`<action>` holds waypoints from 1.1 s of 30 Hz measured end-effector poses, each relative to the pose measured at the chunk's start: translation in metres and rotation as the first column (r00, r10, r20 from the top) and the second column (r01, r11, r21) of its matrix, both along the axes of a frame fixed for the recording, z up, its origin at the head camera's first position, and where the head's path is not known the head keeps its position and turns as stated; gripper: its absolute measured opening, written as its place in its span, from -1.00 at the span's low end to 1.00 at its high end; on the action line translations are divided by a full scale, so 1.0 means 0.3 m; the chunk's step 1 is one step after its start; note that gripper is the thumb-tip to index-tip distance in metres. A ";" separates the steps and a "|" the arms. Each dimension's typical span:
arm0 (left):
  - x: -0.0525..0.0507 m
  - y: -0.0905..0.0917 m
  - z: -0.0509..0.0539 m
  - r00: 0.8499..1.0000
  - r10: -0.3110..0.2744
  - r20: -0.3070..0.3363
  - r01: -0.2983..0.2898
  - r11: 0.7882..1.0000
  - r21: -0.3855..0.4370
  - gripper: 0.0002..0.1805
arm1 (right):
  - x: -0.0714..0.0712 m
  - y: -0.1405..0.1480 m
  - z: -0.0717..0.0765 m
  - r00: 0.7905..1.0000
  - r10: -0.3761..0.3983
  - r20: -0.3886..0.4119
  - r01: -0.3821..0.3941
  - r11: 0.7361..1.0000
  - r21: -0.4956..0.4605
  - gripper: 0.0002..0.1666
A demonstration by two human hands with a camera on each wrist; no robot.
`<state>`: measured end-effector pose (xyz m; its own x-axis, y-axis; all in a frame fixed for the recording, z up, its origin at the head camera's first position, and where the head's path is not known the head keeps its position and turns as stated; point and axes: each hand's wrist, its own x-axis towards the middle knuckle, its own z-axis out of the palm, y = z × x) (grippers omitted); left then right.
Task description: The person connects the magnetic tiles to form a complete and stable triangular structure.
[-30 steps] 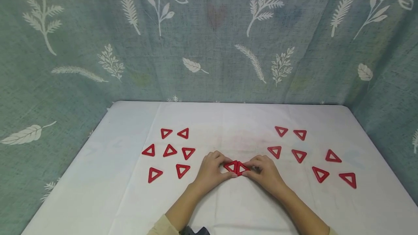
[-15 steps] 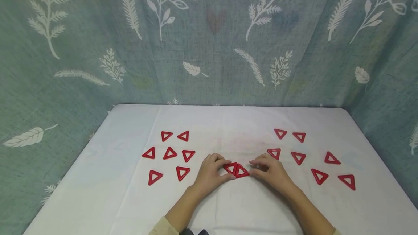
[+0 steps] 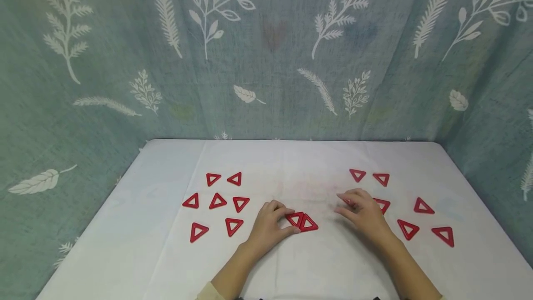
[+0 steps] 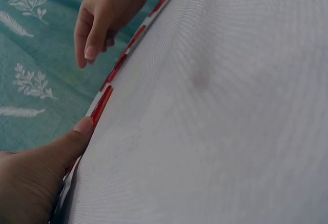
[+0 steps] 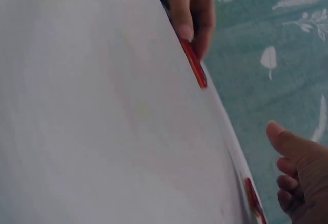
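Observation:
Two red triangle frames lie side by side in the middle of the white table. My left hand (image 3: 271,226) holds the left triangle frame (image 3: 296,213) between thumb and index finger. Against it rests the other triangle frame (image 3: 309,230), with no hand on it. Over on the right, my right hand (image 3: 364,212) hovers above the table, thumb and fingers apart. Between and below those fingers part of another red triangle (image 3: 350,203) shows, mostly hidden. In the right wrist view the right hand (image 5: 302,170) has nothing in its grasp.
Several loose red triangles (image 3: 217,201) lie spread on the left of the white table (image 3: 125,253). More red triangles (image 3: 424,206) are scattered to the right. A green-blue leaf-print cloth (image 3: 266,105) hangs behind the table and along its sides.
My right hand has let go of the right-hand triangle of the middle pair and moved right and away from me, over a loose triangle. The left hand stays in place.

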<state>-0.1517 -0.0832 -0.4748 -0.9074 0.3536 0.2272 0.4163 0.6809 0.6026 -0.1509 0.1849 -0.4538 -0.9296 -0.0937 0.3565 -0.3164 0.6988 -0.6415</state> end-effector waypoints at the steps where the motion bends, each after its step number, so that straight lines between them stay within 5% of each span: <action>1: 0.000 0.000 -0.002 1.000 0.002 0.000 -0.002 1.000 0.000 -0.53 | -0.004 0.013 0.001 1.000 -0.005 -0.003 0.005 1.000 0.003 -0.53; 14: 0.003 -0.004 -0.015 1.000 -0.007 0.008 0.007 1.000 -0.008 -0.54 | -0.031 0.100 -0.006 0.986 -0.105 0.132 0.100 0.994 0.045 -0.38; 33: -0.002 -0.004 -0.016 0.999 0.004 -0.047 -0.002 0.999 0.037 -0.54 | -0.027 0.111 -0.021 0.962 -0.110 0.251 0.087 0.991 0.099 -0.37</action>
<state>-0.1523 -0.0844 -0.4796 -0.8962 0.3417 0.2829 0.4431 0.6596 0.6071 -0.1590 0.2182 -0.4601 -0.9948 -0.0170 0.1009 -0.0769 0.7742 -0.6283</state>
